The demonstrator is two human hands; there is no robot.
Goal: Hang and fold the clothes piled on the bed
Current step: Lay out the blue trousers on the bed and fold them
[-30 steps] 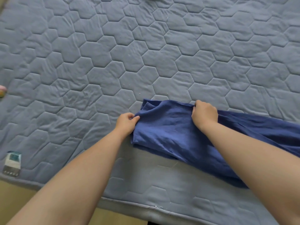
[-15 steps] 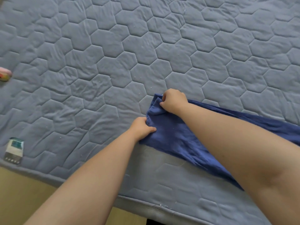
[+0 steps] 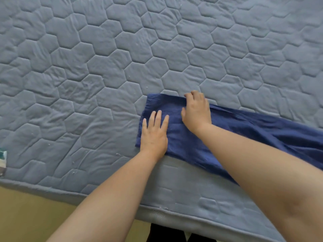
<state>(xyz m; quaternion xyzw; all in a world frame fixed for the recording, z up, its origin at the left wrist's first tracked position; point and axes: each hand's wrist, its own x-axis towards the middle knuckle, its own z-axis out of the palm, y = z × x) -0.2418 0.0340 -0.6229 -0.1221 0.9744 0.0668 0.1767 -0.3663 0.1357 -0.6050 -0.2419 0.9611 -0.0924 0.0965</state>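
Note:
A dark blue garment (image 3: pixel 244 130) lies folded into a long strip near the front edge of the bed (image 3: pixel 104 67), running off to the right. My left hand (image 3: pixel 154 135) lies flat on its left end, fingers straight and spread. My right hand (image 3: pixel 196 112) rests on the strip just to the right, its fingers curled over the far folded edge and the thumb on top of the cloth. My right forearm hides part of the strip.
The bed has a grey-blue quilted cover with a hexagon pattern. A small white and green box (image 3: pixel 2 161) sits at the left edge. Tan floor (image 3: pixel 26 215) shows below the mattress, with a dark shape (image 3: pixel 166 233) at the bottom.
My left hand let go of the garment's near corner and now lies flat on it. My right hand shifted right along the far edge. The end of the garment now lies flat.

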